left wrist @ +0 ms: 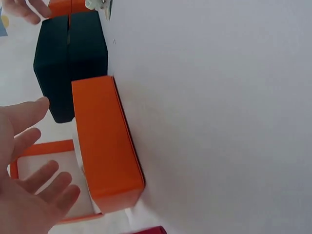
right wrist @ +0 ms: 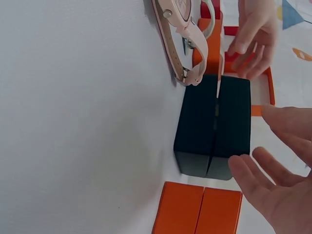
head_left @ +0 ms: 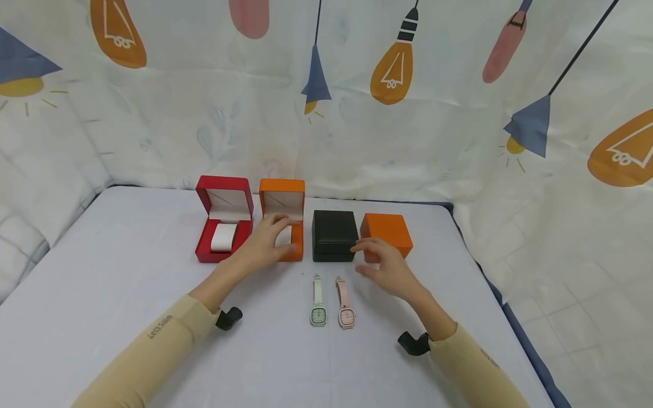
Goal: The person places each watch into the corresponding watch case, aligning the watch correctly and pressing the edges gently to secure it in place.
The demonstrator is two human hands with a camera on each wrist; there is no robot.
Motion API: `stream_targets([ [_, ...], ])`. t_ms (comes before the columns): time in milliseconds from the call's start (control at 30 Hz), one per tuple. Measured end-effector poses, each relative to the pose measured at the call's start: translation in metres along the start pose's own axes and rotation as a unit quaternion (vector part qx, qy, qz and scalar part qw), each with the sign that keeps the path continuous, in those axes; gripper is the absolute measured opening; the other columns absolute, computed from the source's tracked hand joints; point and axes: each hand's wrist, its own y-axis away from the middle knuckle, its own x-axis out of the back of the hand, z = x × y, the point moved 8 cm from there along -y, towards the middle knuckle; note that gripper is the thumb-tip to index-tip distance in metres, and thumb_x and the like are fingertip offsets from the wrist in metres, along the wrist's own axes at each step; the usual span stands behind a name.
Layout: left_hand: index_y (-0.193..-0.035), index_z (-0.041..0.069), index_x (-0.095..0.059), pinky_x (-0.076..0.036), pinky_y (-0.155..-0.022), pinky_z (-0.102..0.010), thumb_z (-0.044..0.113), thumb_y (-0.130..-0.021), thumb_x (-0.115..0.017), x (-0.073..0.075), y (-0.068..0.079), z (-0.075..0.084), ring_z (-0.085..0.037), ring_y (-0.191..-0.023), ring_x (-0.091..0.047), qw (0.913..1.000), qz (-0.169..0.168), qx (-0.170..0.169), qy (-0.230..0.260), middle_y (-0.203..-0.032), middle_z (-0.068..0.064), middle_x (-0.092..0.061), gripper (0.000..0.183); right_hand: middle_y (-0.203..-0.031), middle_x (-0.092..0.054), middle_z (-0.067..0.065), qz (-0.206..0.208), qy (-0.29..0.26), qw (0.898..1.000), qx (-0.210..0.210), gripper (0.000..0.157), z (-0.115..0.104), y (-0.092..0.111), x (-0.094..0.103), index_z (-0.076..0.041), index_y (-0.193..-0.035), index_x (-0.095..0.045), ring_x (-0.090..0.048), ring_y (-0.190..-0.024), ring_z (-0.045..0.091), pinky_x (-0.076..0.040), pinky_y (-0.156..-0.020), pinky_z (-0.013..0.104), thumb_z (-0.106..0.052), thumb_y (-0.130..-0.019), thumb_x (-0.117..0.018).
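Left hand (head_left: pixel 264 241): fingers and thumb apart, nothing gripped. It's over the open orange watch box (head_left: pixel 282 185); whether it's touching, can't tell. White cushion (head_left: pixel 283 236) sits inside that box, partly hidden by the hand.

Right hand (head_left: pixel 386 266): digits spread, also holding nothing. Fingertips are at the right edge of the closed dark green watch box (head_left: pixel 335 236); contact unclear. Same hand partly covers the closed orange box (head_left: pixel 395 229) behind it.

All in one row: the red watch box (head_left: pixel 225 181) stands far left, lid up, white pillow (head_left: pixel 223 237) in it, then open orange, dark green, closed orange.

In front of the row, side by side and apart: mint-green watch (head_left: pixel 318 315), pink watch (head_left: pixel 346 317), dials toward the person.

Tan sleeves (head_left: pixel 158 347), black wrist cameras (head_left: pixel 229 318). White tablecloth (head_left: pixel 296 371), lamp-print curtain (head_left: pixel 245 141) behind.
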Motion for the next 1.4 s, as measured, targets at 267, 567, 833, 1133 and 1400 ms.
stream_targets([
  [267, -0.141, 0.008, -0.058, -0.042, -0.109, -0.058, 0.020, -0.093, -0.078, 0.007, -0.002, -0.016, -0.038, -0.134, -0.041, 0.9990, -0.012, 0.022, -0.036, -0.146, -0.019, -0.044, 0.053, -0.132, -0.063, 0.009, -0.033, -0.019, 0.999, 0.013, 0.038, -0.002, 0.006, -0.007, -0.007, -0.124, -0.069, -0.062, -0.115, 0.039, -0.057, -0.094, 0.046, -0.002, -0.088, -0.080],
  [567, -0.142, 0.007, -0.059, -0.039, -0.111, -0.060, 0.026, -0.094, -0.077, 0.009, -0.006, -0.030, -0.041, -0.132, -0.042, 0.9965, -0.041, 0.020, -0.070, -0.143, -0.021, -0.046, 0.056, -0.127, -0.064, 0.004, -0.088, -0.021, 0.996, 0.025, 0.037, -0.001, 0.010, -0.017, -0.006, -0.125, -0.068, -0.059, -0.120, 0.035, -0.056, -0.094, 0.046, -0.004, -0.090, -0.079],
  [833, -0.146, 0.005, -0.056, -0.043, -0.106, -0.058, 0.032, -0.092, -0.079, 0.008, -0.006, -0.033, -0.039, -0.126, -0.045, 0.9928, -0.069, 0.017, -0.096, -0.138, -0.022, -0.049, 0.064, -0.130, -0.062, 0.005, -0.131, 0.004, 0.991, 0.020, 0.039, 0.000, 0.015, -0.028, -0.004, -0.130, -0.065, -0.057, -0.122, 0.033, -0.054, -0.097, 0.049, -0.009, -0.093, -0.077],
  [1133, -0.144, 0.002, -0.057, -0.045, -0.106, -0.056, 0.038, -0.089, -0.081, 0.008, -0.011, -0.036, -0.038, -0.128, -0.041, 0.9897, -0.082, 0.033, -0.113, -0.140, -0.021, -0.048, 0.070, -0.132, -0.060, 0.003, -0.144, 0.017, 0.989, 0.013, 0.039, 0.003, 0.017, -0.033, -0.005, -0.129, -0.065, -0.056, -0.123, 0.028, -0.054, -0.098, 0.047, -0.009, -0.092, -0.077],
  [1400, -0.142, 0.000, -0.058, -0.045, -0.105, -0.057, 0.041, -0.085, -0.084, 0.008, -0.020, -0.037, -0.040, -0.127, -0.041, 0.9820, -0.105, 0.049, -0.150, -0.139, -0.025, -0.047, 0.075, -0.136, -0.058, 0.008, -0.154, 0.026, 0.988, 0.014, 0.039, 0.002, 0.020, -0.038, -0.005, -0.129, -0.065, -0.054, -0.127, 0.029, -0.053, -0.099, 0.046, -0.010, -0.092, -0.077],
])
